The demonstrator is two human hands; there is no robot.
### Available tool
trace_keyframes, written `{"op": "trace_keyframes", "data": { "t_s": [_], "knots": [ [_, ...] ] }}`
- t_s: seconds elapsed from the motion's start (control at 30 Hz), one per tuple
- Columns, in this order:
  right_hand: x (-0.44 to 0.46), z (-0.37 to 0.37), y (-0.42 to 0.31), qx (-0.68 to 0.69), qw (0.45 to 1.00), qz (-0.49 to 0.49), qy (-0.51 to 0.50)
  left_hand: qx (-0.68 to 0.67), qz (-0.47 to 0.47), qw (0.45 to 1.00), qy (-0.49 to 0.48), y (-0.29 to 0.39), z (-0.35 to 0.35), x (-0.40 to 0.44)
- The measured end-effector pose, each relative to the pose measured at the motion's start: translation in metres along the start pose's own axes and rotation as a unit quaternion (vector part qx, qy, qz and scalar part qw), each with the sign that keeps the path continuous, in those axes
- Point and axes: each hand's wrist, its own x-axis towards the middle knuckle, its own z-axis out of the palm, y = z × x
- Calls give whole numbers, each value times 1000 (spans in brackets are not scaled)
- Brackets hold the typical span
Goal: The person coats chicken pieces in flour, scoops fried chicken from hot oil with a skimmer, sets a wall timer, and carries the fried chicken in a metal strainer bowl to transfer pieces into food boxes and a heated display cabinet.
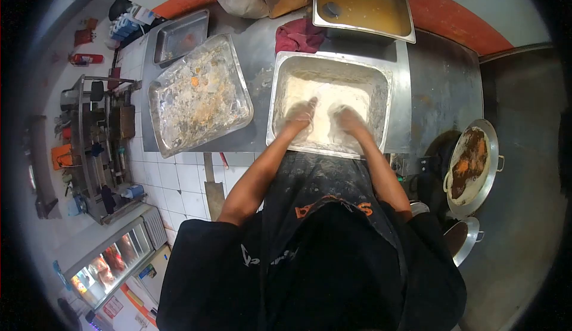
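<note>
The left hand [301, 116] and right hand [349, 118] are at the pale flour [322, 125], fingers too blurred to tell open from closed; around them stands the steel pan [390, 95], beyond them a maroon cloth [299, 36]

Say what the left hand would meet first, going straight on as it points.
The left hand would likely meet more pale powder first, then the pan's far wall; depth is unclear.

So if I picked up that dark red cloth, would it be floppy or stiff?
Probably floppy: the dark red cloth lies crumpled in soft folds, so it would likely droop. It looks small next to the metal tub, so it should be fairly light, unless it's wet, which I can't tell.
</note>
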Motion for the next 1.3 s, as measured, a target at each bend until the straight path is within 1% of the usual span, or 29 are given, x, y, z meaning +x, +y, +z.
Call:
{"op": "trace_keyframes", "data": {
  "t_s": [0.03, 0.07, 0.13, 0.17, 0.2, 0.27, 0.33, 0.4, 0.43, 0.47, 0.53, 0.57, 0.6, 0.67, 0.73, 0.8, 0.83, 0.87, 0.9, 0.93, 1.0, 1.07, 1.1, 1.13, 1.17, 1.2, 1.23, 1.27, 1.3],
  "knots": [
    [5, 6, -8, 8, 999, -31, -1, -13, 77, 997, 7, -6, 10, 6],
    [5, 13, -15, 18, 998, -59, -5, -87, 210, 968, 102, -13, 29, 3],
    [-1, 14, -22, 55, 998, -26, 4, -123, 139, 981, 59, 5, 21, -8],
    [-13, 6, -25, 244, 970, 13, 10, -123, 139, 981, 59, 11, 13, -16],
    [-20, 0, -26, 424, 904, 52, 15, -151, 99, 982, 65, 14, 4, -25],
    [0, 5, 0, 416, 905, 73, -40, -178, 60, 979, 74, 11, -4, -19],
    [-6, -14, -16, 61, 994, 79, -32, 21, 93, 994, 43, -8, 7, 5],
    [-19, -22, -53, -10, 1000, -2, -14, -55, 114, 991, 45, -10, 23, 12],
    [-14, 0, -55, 89, 987, 120, 63, -103, 131, 985, 54, -4, 29, 4],
    [-10, 5, -46, 89, 987, 120, 65, -102, 133, 984, 54, 0, 26, -1],
    [-8, -6, -45, 108, 983, 119, 85, -189, 44, 976, 100, 6, 17, -7],
    [-9, -11, -44, 119, 981, 120, 93, -222, 105, 964, 102, 2, 10, -12],
    [-10, -15, -41, 129, 979, 121, 99, -223, 104, 964, 103, -5, 4, -8],
    [-17, -19, -36, 151, 974, 128, 112, -50, 82, 995, 29, -10, -2, 3],
    [-8, 9, -26, 50, 992, 42, 104, 7, 63, 998, 1, -4, 1, 6],
    [8, 37, -18, 177, 971, 82, 138, -191, 150, 968, 59, -5, 20, 3],
    [14, 41, -5, 176, 971, 79, 143, -164, 130, 976, 54, 5, 10, -6],
    [15, 44, 12, 362, 926, 39, 100, -164, 132, 976, 55, 5, 5, -7],
    [14, 45, 21, 533, 845, -3, 50, -205, 60, 976, 30, 3, 1, -9],
    [11, 30, 11, 532, 845, -6, 49, -179, 33, 983, 37, 6, -5, -11],
    [-13, -10, -21, 390, 910, 129, 58, -154, 3, 987, 40, 7, -6, -12],
    [-10, 8, -24, 385, 914, 98, 81, -37, 62, 993, 97, 0, 9, 4],
    [-7, 18, -25, 378, 917, 66, 105, -16, 164, 982, 88, -19, 29, 28],
    [-12, 16, -23, 413, 908, 46, 48, -16, 163, 983, 84, -19, 33, 22],
    [-17, 14, -22, 445, 895, 29, -10, -127, 199, 966, 105, -18, 34, 19],
    [-14, 5, -18, 444, 896, 25, -9, -237, 235, 934, 130, -11, 27, 16],
    [-11, -2, -16, 468, 882, 49, -14, -300, 93, 946, 78, 7, 3, -10],
    [-9, -5, -15, 492, 867, 75, -21, -301, 93, 946, 81, -7, 6, 0],
    [-7, 6, -17, 237, 948, 121, 172, -254, 137, 955, 68, -31, 17, 23]
  ]
}}
